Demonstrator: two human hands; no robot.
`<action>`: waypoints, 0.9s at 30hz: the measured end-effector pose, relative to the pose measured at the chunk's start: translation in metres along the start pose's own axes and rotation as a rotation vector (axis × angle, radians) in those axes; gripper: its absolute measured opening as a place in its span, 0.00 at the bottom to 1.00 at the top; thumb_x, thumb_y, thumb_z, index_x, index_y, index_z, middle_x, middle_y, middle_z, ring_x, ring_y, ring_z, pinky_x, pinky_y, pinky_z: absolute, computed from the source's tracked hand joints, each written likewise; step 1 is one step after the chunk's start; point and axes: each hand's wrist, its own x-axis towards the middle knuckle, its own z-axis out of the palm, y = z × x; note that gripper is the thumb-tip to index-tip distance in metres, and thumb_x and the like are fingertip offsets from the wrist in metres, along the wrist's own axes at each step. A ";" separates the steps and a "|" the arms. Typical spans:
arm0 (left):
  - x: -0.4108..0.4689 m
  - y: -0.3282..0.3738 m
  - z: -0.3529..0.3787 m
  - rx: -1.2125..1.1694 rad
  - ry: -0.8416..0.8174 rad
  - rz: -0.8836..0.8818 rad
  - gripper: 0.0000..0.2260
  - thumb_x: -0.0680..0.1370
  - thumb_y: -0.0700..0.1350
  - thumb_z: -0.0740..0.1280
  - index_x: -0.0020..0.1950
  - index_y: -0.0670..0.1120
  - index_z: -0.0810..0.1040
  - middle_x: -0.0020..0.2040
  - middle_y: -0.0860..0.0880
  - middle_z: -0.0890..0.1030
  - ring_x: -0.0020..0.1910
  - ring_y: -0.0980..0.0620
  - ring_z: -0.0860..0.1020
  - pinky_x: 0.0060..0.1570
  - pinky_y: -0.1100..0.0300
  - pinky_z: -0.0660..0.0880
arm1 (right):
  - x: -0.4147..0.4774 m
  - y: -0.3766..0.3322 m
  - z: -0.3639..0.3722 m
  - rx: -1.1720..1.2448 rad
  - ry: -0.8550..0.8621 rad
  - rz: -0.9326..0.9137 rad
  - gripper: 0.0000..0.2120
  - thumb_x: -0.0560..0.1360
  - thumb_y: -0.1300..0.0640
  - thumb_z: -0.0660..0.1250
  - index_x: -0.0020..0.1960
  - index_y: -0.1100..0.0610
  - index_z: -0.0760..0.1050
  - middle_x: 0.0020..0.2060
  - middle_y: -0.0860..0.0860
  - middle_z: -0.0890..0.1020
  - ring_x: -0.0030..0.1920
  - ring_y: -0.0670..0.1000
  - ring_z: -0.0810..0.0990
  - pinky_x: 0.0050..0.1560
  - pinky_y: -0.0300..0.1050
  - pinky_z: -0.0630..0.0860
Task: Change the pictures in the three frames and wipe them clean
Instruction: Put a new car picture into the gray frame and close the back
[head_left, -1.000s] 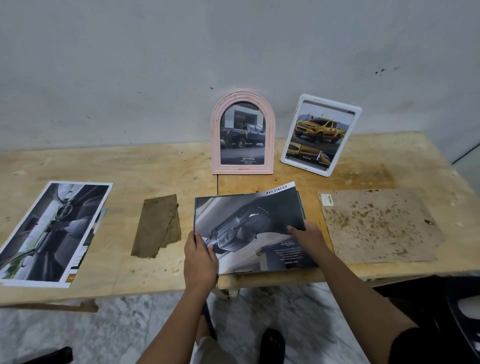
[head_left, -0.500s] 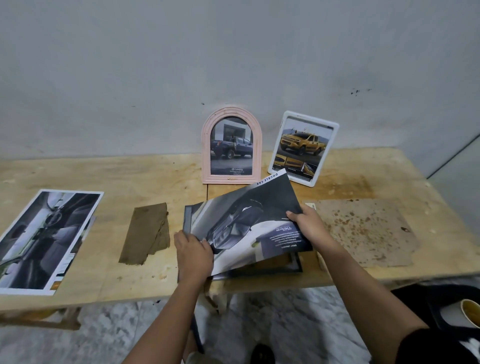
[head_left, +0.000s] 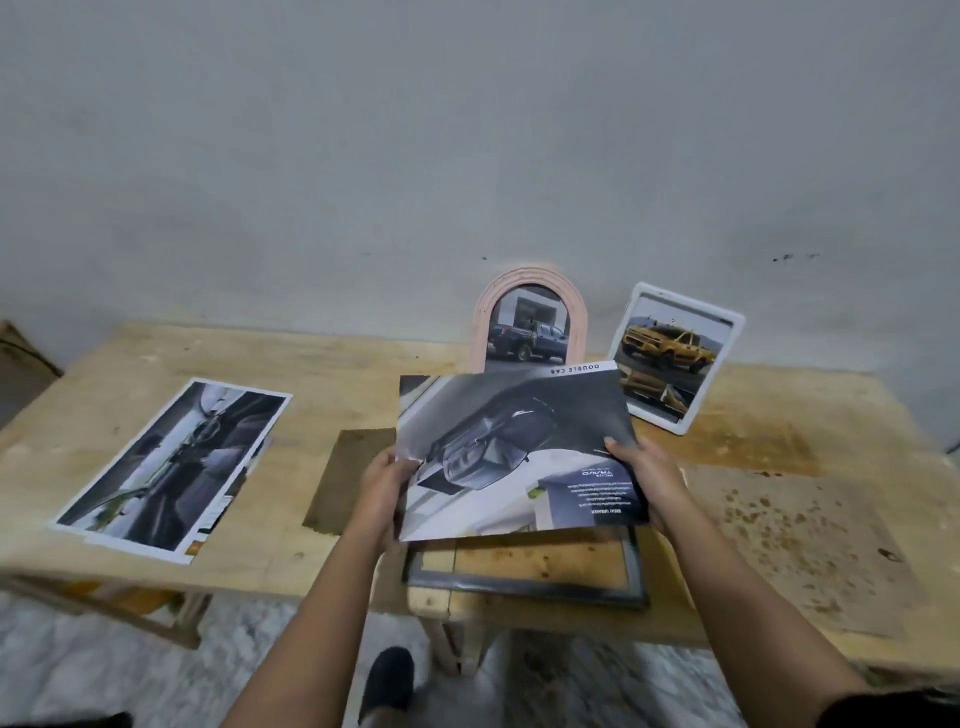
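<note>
Observed condition, by item:

Wall (head_left: 467, 156): plain grey, behind the work area, with a few dark specks.

Surface (head_left: 130, 374): bare, stained wood, carrying every item below.

Backing board (head_left: 810, 545): brown and blotched, lying flat at the right, apart from the frames.

Car print (head_left: 519, 447): a dark glossy sheet headed "DOUBLE CAB", held in the air at a tilt above the centre of the surface, its text upside down to the camera. It covers the far part of the dark frame and the foot of the arched frame.

Stack of prints (head_left: 171, 467): flat at the left, a grey car-interior picture on top.

Dark frame (head_left: 524, 590): flat near the front edge, directly under the held print. Bare wood shows through its opening.

White frame (head_left: 733, 321): propped at the back right, holding a yellow pickup picture.

Pink arched frame (head_left: 530, 278): upright against the wall, holding a blue pickup picture, just left of the white frame.

Brown cloth (head_left: 353, 483): folded, flat, between the stack and the dark frame, partly behind the left hand.

Left hand (head_left: 384, 483): fingers pinch the print's left edge.

Right hand (head_left: 652, 478): thumb on the print's face, fingers beneath, pinching its right edge.

Shoe (head_left: 387, 680): dark, on the marbled floor below.
</note>
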 end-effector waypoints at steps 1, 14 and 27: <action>-0.001 0.004 -0.012 -0.013 0.021 0.014 0.05 0.77 0.36 0.62 0.51 0.41 0.74 0.43 0.39 0.80 0.37 0.44 0.79 0.37 0.56 0.74 | 0.002 -0.004 0.010 -0.014 -0.046 0.005 0.14 0.73 0.56 0.69 0.57 0.59 0.76 0.46 0.56 0.84 0.46 0.58 0.83 0.50 0.54 0.79; 0.051 0.049 -0.234 -0.511 0.408 0.047 0.08 0.78 0.35 0.59 0.55 0.43 0.72 0.47 0.43 0.80 0.40 0.45 0.79 0.35 0.58 0.77 | 0.033 -0.049 0.303 0.368 -0.467 0.177 0.08 0.76 0.67 0.62 0.52 0.57 0.74 0.42 0.51 0.84 0.41 0.48 0.84 0.37 0.37 0.81; 0.108 0.036 -0.475 -0.250 0.728 -0.055 0.08 0.75 0.38 0.66 0.45 0.48 0.68 0.36 0.45 0.66 0.34 0.49 0.65 0.34 0.56 0.63 | 0.022 -0.029 0.647 -0.192 -0.557 0.170 0.12 0.75 0.72 0.59 0.37 0.60 0.65 0.27 0.54 0.68 0.19 0.46 0.71 0.21 0.36 0.70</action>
